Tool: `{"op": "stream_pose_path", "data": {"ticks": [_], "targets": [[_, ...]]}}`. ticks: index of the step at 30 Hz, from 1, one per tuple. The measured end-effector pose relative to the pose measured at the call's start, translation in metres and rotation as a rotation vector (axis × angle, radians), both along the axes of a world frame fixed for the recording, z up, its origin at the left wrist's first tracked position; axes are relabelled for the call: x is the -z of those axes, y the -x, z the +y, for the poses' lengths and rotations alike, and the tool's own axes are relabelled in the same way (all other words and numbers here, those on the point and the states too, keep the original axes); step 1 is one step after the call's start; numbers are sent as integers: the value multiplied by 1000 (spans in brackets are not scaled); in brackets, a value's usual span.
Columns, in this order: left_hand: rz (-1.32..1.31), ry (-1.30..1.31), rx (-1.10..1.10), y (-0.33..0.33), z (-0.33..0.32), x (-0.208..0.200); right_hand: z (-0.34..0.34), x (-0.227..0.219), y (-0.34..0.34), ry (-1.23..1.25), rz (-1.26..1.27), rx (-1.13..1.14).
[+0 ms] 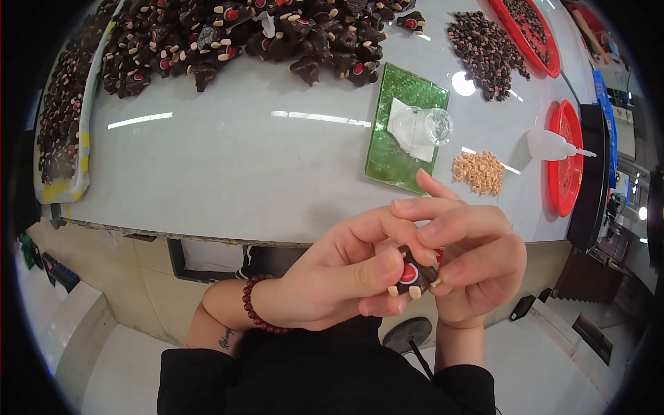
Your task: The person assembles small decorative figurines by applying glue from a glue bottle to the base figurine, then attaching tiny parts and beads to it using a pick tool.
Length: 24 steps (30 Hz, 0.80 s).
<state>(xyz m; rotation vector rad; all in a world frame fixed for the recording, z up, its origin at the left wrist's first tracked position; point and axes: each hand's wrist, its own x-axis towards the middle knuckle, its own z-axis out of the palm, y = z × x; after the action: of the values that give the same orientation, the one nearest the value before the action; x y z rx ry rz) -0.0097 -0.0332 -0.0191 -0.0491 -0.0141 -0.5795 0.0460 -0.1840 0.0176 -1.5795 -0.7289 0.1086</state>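
A small dark brown figurine [420,280] with a red round patch and pale beige nubs is held up in front of my body, beyond the table's near edge. My left hand [321,277] is closed on it from the left, thumb at its upper left side. From the other side my right hand [484,259] pinches at the figurine's right end, near a beige nub; whether that nub is attached cannot be made out. A loose pile of small beige pieces [478,173] lies on the table past my right hand.
A green mat [398,166] carries white paper and a clear cup [437,126]. Many similar brown figurines [200,52] are heaped at the back left. Small brown pieces [487,55] lie at the back right, beside a red tray [546,62]. A white funnel-shaped cup [546,144] leans over another red tray [568,183].
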Motion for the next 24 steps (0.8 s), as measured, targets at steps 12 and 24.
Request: {"op": "stream_pose_path", "data": {"ticks": [12,24], "targets": [[-88,-81,-9,-1,-5,-4,1,3,11,-123,174,96],[266,375,170,-9,-3,-7,-49,6,-75,694,-558,542]]}}
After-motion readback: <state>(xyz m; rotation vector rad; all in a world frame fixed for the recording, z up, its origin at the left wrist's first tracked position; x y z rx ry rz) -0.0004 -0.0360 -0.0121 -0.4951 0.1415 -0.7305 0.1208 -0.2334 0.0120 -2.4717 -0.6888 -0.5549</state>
